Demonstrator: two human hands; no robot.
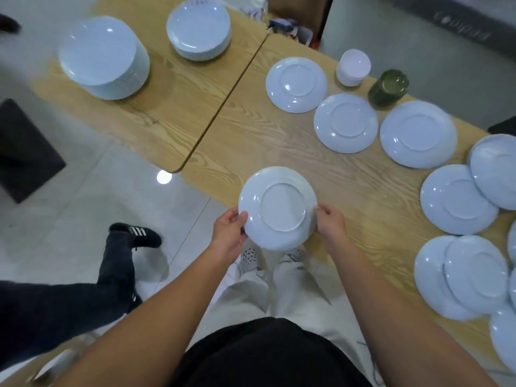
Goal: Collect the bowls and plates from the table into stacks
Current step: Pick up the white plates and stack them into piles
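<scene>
I hold a white plate (277,208) upside down over the near edge of the right wooden table (279,146). My left hand (229,231) grips its left rim and my right hand (331,223) grips its right rim. Several more white plates lie upside down on that table, such as one (296,84) at the back, one (345,123) beside it and one (418,134) further right; others overlap at the right edge (458,199). On the left table (167,107) stand a tall stack of plates (103,57) and a lower stack (198,26).
A white cup stack (353,67) and a dark green jar (388,89) stand at the back of the right table. Another person's leg in dark trousers and a black shoe (136,233) is on the tiled floor to my left. A black box (25,149) sits further left.
</scene>
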